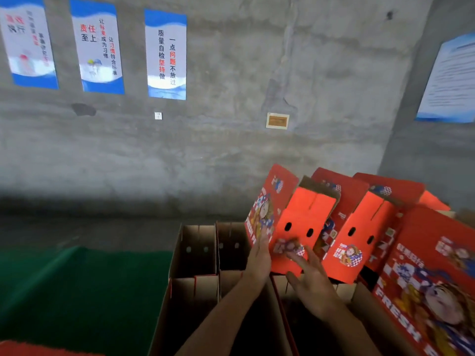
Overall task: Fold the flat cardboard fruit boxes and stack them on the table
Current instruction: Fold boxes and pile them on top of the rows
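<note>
1. Fingers [263,240] of the left hand [258,263] lie straight, pressed flat against the left side of a red printed cardboard fruit box [290,222].
2. Right hand [312,283] is spread loose, its fingers touching the box's front panel low down, gripping nothing.
3. That box stands tilted atop open brown cardboard boxes [198,253] set in rows.
4. More red folded boxes [359,227] lean just beside it on the right.
5. Green desk surface [77,283] lies to the left.
6. Blue-and-white posters [165,53] hang on the grey concrete wall [257,73].
</note>
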A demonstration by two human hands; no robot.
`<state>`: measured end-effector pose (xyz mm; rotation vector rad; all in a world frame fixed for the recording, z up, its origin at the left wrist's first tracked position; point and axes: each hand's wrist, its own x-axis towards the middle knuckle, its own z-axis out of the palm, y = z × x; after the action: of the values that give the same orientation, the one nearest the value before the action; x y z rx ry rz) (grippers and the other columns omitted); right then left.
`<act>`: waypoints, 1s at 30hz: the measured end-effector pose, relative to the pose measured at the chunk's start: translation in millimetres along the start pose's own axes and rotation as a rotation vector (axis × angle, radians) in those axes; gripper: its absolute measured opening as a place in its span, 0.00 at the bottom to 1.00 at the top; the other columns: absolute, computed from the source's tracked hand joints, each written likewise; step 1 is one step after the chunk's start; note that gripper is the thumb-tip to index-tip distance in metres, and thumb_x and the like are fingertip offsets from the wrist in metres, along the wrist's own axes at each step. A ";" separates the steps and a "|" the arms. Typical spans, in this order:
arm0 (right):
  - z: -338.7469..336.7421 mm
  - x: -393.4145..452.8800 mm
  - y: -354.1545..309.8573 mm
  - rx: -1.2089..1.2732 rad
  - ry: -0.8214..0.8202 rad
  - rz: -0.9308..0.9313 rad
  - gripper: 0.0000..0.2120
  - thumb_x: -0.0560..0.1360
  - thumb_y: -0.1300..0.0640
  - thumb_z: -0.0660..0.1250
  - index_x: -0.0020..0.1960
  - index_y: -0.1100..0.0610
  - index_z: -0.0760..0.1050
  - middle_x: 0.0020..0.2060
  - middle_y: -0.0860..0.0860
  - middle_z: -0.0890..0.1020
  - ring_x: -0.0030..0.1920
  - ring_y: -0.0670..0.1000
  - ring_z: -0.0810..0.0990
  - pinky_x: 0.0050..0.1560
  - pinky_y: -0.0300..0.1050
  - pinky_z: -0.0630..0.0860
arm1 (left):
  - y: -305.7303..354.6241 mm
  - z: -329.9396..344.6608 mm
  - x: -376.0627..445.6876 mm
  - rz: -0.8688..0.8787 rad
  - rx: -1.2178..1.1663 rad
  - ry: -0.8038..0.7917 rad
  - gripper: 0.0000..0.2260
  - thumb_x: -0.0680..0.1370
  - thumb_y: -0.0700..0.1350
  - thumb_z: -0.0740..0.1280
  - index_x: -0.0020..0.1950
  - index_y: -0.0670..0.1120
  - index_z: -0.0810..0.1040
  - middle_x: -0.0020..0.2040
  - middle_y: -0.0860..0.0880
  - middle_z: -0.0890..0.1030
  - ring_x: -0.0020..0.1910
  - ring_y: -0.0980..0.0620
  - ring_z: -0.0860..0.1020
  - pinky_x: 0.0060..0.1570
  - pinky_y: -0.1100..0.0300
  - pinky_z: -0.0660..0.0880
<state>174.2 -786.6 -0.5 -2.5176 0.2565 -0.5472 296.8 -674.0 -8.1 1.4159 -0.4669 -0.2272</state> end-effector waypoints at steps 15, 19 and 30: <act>40.1 -202.8 -188.3 0.480 0.040 -0.019 0.14 0.83 0.56 0.66 0.67 0.44 0.77 0.62 0.37 0.78 0.64 0.35 0.75 0.68 0.42 0.73 | 73.0 -177.9 -267.3 0.228 0.770 0.138 0.14 0.83 0.43 0.67 0.69 0.46 0.80 0.70 0.47 0.77 0.70 0.49 0.74 0.70 0.56 0.70; 91.7 -254.8 -243.2 0.505 -0.101 -0.030 0.15 0.82 0.54 0.68 0.69 0.47 0.76 0.63 0.41 0.78 0.65 0.40 0.76 0.68 0.43 0.72 | 69.6 -251.8 -347.2 0.169 0.977 0.190 0.16 0.83 0.45 0.66 0.71 0.47 0.78 0.72 0.44 0.75 0.71 0.44 0.74 0.70 0.49 0.71; 233.0 -351.6 -291.2 0.328 -0.603 0.213 0.04 0.81 0.55 0.67 0.51 0.53 0.73 0.45 0.44 0.78 0.43 0.41 0.77 0.41 0.36 0.73 | 40.2 -438.4 -493.4 -0.569 1.370 0.438 0.35 0.82 0.64 0.56 0.83 0.51 0.48 0.84 0.41 0.42 0.82 0.37 0.41 0.77 0.30 0.41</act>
<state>-21.5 -332.5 -135.2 -2.1761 0.1821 0.2443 46.9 -67.6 -92.5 2.8489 0.2713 -0.0086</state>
